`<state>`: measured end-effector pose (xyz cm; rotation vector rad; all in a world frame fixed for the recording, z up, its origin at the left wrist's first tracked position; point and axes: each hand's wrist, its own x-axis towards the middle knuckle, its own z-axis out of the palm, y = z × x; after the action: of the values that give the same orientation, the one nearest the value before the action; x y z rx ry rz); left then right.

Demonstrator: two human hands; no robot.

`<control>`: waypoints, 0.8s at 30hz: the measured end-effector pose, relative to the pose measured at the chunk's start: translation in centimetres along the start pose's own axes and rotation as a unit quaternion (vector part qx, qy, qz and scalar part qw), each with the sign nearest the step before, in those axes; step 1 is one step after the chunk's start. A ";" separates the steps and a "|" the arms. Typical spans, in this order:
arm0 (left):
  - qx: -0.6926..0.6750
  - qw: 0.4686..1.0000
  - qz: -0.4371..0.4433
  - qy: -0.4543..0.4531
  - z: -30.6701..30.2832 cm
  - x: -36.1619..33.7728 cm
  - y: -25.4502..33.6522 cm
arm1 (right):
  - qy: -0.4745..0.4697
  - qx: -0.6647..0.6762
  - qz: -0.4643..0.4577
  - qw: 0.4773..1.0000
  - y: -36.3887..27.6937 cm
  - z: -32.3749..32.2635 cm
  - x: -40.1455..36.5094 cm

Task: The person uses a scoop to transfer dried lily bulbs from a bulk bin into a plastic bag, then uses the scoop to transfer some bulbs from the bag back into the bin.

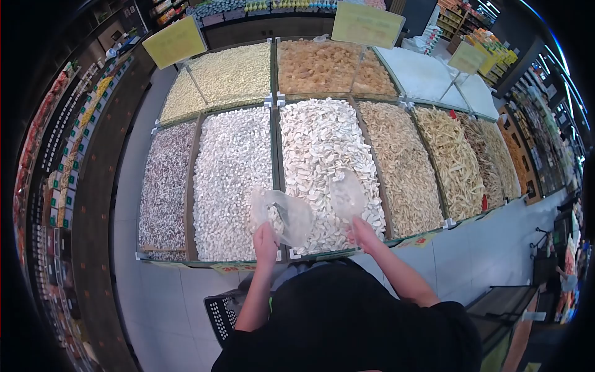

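My left hand (265, 243) is closed on the rim of a clear plastic bag (296, 218), which hangs partly opened over the near edge of the bins. Some pale pieces show in or through its left side. In my right hand (364, 234), the fingers are wrapped round the near end of a translucent scoop (347, 193). The scoop lies low over a bin of flat white dried slices (322, 139), overlapping them in this view. To the left, under the bag's edge, is a bin of small white chunks (230, 155).
Beside these are bins of speckled grains (162, 186), beige shreds (400, 161) and yellowish strips (449, 158). Behind stand bins of cream pieces (232, 71), amber lumps (328, 65) and white powder (421, 74). Yellow signs (369, 25) rise on thin posts. A black basket (220, 316) sits below on the floor.
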<state>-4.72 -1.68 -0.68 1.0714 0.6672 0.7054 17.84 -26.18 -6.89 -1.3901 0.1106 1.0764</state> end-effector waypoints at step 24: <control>0.015 1.000 -0.007 -0.027 -0.1 0.7 -0.6 | -0.199 -0.341 0.058 0.917 -12.2 9.3 -14.9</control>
<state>-4.26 -1.33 -1.38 1.1090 0.6405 0.6544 12.92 -24.40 13.88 -1.7496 -0.5355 1.5655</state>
